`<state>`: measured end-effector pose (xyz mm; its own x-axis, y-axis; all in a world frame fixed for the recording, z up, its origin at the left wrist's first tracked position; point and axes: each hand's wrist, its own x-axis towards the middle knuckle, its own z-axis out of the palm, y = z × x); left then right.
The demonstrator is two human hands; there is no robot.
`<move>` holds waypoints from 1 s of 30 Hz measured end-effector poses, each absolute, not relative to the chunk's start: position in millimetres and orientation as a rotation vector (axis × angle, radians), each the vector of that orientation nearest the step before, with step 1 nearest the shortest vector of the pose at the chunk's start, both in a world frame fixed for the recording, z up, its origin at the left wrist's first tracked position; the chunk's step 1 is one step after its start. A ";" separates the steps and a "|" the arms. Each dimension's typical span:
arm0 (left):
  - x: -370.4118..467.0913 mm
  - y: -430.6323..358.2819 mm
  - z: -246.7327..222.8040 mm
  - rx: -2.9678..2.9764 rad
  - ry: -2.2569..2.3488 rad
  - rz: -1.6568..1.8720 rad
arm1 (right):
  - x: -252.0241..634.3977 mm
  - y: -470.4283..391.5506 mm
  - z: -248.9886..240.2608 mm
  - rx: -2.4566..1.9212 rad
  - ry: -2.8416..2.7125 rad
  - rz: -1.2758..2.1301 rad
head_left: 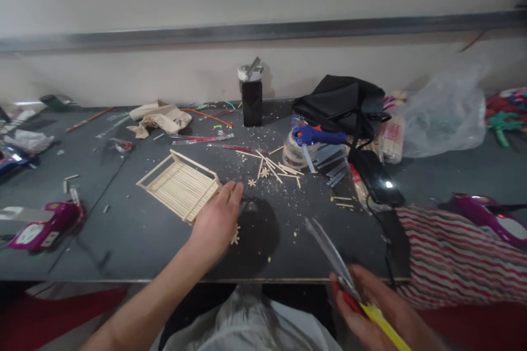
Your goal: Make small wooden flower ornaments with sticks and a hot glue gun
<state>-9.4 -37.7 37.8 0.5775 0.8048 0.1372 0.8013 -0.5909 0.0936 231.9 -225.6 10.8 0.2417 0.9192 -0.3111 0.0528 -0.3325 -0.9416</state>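
My left hand (218, 216) is at the right end of a small tray-like frame of thin wooden sticks (179, 189), its fingers closed together around that end. The frame rests tilted on the dark table, with low side rails. My right hand (370, 304) is wrapped round scissors (335, 258) with red and yellow handles, near the table's front edge. The blades point up and left and look slightly apart. Small star-shaped wooden pieces (252, 182) and loose sticks (278, 167) lie beyond my left hand, among scattered crumbs.
A dark phone (252, 103) leans on a bottle (246, 72) at the back. To the right are a blue tool (319, 136), a black bag (340, 104), a power bank (376, 178) and striped cloth (465, 255). A purple glue gun (49, 225) lies left.
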 end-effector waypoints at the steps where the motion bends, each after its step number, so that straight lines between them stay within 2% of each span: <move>1: -7.2 -31.4 37.5 2.751 1.508 0.153 | 230.1 -225.2 9.3 -1.649 -0.933 1.196; 5: 5.5 -21.2 33.6 2.713 1.604 -0.174 | 220.3 -225.5 1.4 -1.683 -0.929 1.225; 9: 10.4 -18.8 28.5 2.690 1.624 -0.191 | 214.1 -223.7 0.7 -1.671 -0.963 1.304; 11: 8.7 -18.3 28.3 2.652 1.579 -0.027 | 213.4 -222.0 4.2 -1.685 -1.041 1.272; 15: 4.8 -27.8 36.2 2.150 1.272 0.620 | 213.6 -216.6 15.7 -1.777 -1.256 1.143; 17: 5.1 -38.0 43.9 1.694 1.069 0.769 | 213.2 -211.4 22.3 -1.814 -1.369 1.018; 21: 9.1 -58.5 58.4 1.056 0.848 0.735 | 213.1 -198.0 31.4 -1.758 -1.729 0.497; 25: 9.2 -68.3 61.7 0.954 0.836 0.765 | 220.0 -192.8 28.8 -1.717 -1.947 0.117; 30: 5.1 -70.6 58.3 0.924 0.861 0.716 | 231.8 -201.9 25.1 -1.745 -2.090 -0.024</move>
<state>5.1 -70.6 58.3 0.4756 0.8224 -0.3123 -0.1570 0.4286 0.8898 231.8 -201.9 25.1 -0.1276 0.9377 0.3233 0.9448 0.2141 -0.2479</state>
